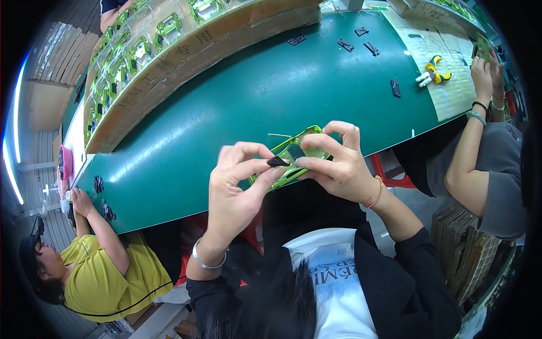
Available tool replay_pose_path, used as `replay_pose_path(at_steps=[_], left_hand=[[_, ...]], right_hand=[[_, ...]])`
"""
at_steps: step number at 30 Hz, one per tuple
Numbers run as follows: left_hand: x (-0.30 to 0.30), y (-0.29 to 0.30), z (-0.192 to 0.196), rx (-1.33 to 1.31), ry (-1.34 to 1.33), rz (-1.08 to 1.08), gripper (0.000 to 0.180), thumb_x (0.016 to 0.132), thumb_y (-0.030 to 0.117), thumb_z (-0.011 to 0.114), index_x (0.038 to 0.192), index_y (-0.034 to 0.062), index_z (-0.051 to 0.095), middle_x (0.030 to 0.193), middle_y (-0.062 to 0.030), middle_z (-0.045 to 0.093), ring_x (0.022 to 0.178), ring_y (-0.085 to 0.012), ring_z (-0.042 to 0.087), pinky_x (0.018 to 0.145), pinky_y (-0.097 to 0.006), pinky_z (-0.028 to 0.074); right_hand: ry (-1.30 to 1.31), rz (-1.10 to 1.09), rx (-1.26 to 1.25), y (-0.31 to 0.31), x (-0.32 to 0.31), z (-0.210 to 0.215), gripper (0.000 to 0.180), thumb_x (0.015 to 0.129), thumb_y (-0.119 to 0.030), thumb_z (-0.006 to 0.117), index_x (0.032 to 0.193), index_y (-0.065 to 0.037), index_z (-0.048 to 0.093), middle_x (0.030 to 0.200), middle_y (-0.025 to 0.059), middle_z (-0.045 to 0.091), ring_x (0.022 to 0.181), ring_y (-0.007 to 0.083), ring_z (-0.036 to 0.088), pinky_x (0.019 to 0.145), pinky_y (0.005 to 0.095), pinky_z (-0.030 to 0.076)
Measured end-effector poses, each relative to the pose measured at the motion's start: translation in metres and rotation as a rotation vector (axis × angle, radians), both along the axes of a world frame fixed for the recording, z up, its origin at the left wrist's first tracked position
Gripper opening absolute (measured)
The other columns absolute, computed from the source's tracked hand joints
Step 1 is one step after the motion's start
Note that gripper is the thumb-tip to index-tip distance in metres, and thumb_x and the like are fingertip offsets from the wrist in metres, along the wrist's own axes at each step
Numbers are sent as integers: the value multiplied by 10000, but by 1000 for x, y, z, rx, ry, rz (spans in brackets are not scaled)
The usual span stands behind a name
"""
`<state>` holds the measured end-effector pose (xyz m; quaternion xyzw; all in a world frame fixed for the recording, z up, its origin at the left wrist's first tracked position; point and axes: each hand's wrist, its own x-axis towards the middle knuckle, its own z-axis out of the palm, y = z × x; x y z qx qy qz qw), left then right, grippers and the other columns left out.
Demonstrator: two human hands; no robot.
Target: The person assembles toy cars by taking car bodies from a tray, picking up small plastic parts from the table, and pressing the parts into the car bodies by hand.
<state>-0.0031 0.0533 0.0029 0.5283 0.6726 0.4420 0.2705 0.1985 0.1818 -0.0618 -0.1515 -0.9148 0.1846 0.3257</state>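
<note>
Near the front edge of the table, my two hands meet over a bright green plastic frame [280,182] with clear, see-through parts. My left hand [237,181] pinches a small black plastic piece [277,161] between thumb and fingertips, right above the frame. From the other side my right hand [340,164] grips the frame, with its fingers bent round the rim and a dark flat part beside the fingertips. A thin metal rod [279,135] sticks out at the frame's far left. My fingers hide much of the frame's middle.
A long cardboard tray [209,51] of similar green frames borders the far left of the green table [186,124]. Loose black pieces [371,49] lie at the back right, near yellow-handled pliers [435,73] on cardboard. Co-workers sit at left [107,271] and right [480,164].
</note>
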Motion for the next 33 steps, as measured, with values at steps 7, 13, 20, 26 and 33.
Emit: replay_pose_path(at_steps=[7,13,20,26,33], left_hand=[[27,1,-20,123,374,108,180,767,57,874,922,136,828,1129,-6,674,1136,-285,521,979,-413,389],[24,4,-21,143,327,51,155,774,56,868,911,107,814,1084,-29,706,1149,-287,549,989,-416,394],[26,-3,-19,182,408,63,170,747,-12,856,878,49,767,1040,-54,721,1042,-281,603,902,-397,488],[33,-2,-5,284,663,-38,354,720,-5,851,1057,56,761,1016,-74,715,961,-264,666,838,-386,544],[9,-6,-2,157,-86,162,201,909,-107,739,1091,-26,763,1067,-134,737,887,-181,776,741,-265,625]], right_hand=[[60,-33,-43,-8,-6,3,407,742,-230,889,1136,-207,788,1120,-40,731,1245,262,544,1012,443,335],[144,-17,-210,-14,-10,-2,323,784,-116,856,1099,-164,798,1050,-32,740,1132,216,594,974,454,320],[169,26,-281,-16,-11,3,246,743,20,807,949,-108,769,969,-8,730,994,214,631,937,406,349],[135,51,-311,-14,-10,7,212,787,13,789,945,-120,742,934,5,707,973,196,619,932,429,312],[131,12,-250,-15,-10,6,208,776,-47,828,951,-114,737,977,9,707,1074,240,603,977,454,354]])
